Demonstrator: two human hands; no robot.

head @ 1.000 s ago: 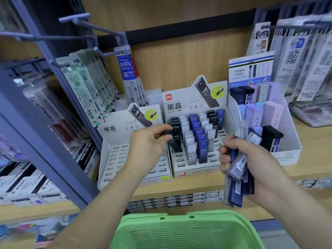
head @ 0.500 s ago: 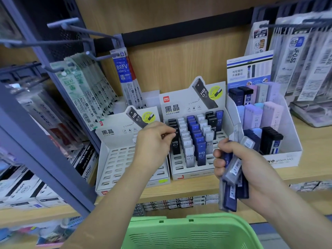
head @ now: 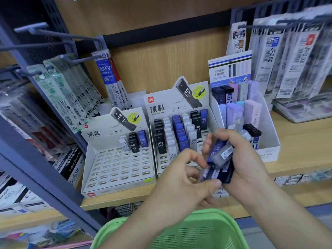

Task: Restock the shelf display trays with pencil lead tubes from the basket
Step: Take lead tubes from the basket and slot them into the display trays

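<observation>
I cannot count the lead tubes [head: 220, 155] bunched in the right hand [head: 248, 166]: they smear together, and its fingers cover much of them. The left hand [head: 181, 180] meets that bunch at its lower end, yet blur keeps me from telling whether its thumb pinches a tube or only touches one. Both hands hide the front rows of the middle tray [head: 161, 105] and part of the print on the right tray [head: 269, 153]. The green basket [head: 197, 230] is cut by the bottom edge, its contents out of sight. The hanging packs [head: 291, 60] at far right are blurred.
</observation>
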